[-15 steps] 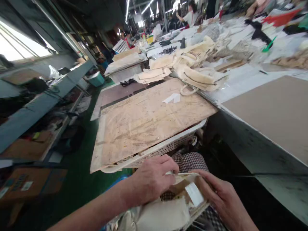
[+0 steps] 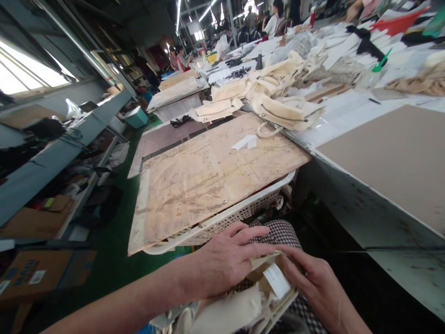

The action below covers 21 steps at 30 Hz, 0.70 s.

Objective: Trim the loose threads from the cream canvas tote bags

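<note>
A cream fabric bag [image 2: 231,311] lies on my lap over checked cloth [image 2: 283,232], its opening turned up and a white label [image 2: 277,281] showing inside. My right hand [image 2: 306,273] grips the bag's right side, thumb at the inner face and the rest of the hand around the outside. Across the upper rim rests my left hand [image 2: 232,260], fingers stretched out and slightly spread, tips close to the right hand. Its thumb is mostly hidden. The bag's lower part runs out of the picture.
Ahead is a worn wooden board [image 2: 208,176] on a white plastic basket [image 2: 239,213], bearing a folded white strip [image 2: 245,142]. Cream bag pieces [image 2: 281,104] heap on the long table at right. A cardboard box [image 2: 38,273] sits lower left. People [image 2: 274,21] work far back.
My left hand's fingers have gone from curled at the bag's rim to stretched out along it, towards the right hand. The right hand keeps its hold. The view has shifted slightly.
</note>
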### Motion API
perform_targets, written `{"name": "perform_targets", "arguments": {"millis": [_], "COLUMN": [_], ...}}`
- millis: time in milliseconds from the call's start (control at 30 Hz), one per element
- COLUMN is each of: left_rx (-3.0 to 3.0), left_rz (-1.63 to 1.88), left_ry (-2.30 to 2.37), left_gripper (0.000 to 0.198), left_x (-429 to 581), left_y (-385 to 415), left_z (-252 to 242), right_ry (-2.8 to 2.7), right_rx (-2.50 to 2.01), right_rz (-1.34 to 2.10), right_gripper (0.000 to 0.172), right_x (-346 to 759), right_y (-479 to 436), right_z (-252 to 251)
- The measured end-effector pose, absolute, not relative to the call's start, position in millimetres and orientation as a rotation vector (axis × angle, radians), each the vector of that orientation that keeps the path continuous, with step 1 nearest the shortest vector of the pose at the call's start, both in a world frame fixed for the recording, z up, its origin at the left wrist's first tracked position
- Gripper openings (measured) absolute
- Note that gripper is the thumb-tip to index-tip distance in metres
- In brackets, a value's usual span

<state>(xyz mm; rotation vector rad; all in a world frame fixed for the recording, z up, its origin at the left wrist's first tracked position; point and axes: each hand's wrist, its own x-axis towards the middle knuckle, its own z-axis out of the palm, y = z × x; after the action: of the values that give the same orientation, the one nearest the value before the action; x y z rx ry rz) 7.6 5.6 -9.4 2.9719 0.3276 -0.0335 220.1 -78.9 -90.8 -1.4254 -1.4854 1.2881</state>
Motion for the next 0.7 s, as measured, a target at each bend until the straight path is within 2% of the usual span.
{"name": "perform_targets", "arguments": {"millis": [167,267,333,500,600,700], "left_rx": [2.982,2.846,2.721,2.511,2.445,2.507], "left_rz": [-0.168,-0.225,-0.259,-0.074,0.039,0.035], "left_ry": [0.312,0.376,0.347,0.494,0.71,0.725], "left_gripper": [0.02,0.007,0.013,0.022,0.017,0.01], "left_x": [1.0,-2.2,-2.8,-4.8,-7.5,-10.0], "left_y": [8.0,11.2,14.6,15.1,8.3,3.7], "left_z": [-19.7,-17.0,-7.7,9.3,3.0,-5.6], "right_ry": [-1.503,-1.515,-1.515,-1.525,-1.524,-1.518], "right_rx": [-1.444,-1.46,-1.466,-1.495,-1.505,-1.484], "right_rz": [1.264,1.26,1.247,1.266,1.281,1.301], "right_gripper": [0.036,0.036,0.037,0.036,0.036,0.036], "right_x": [220.5,221.6,222.8,226.2,226.5,225.7], "right_y": [-75.7,-76.3,-77.6,-80.9,-80.9,-80.0], "right_z": [-88.5,-87.5,-87.5,-90.3,-91.6,-92.4]}}
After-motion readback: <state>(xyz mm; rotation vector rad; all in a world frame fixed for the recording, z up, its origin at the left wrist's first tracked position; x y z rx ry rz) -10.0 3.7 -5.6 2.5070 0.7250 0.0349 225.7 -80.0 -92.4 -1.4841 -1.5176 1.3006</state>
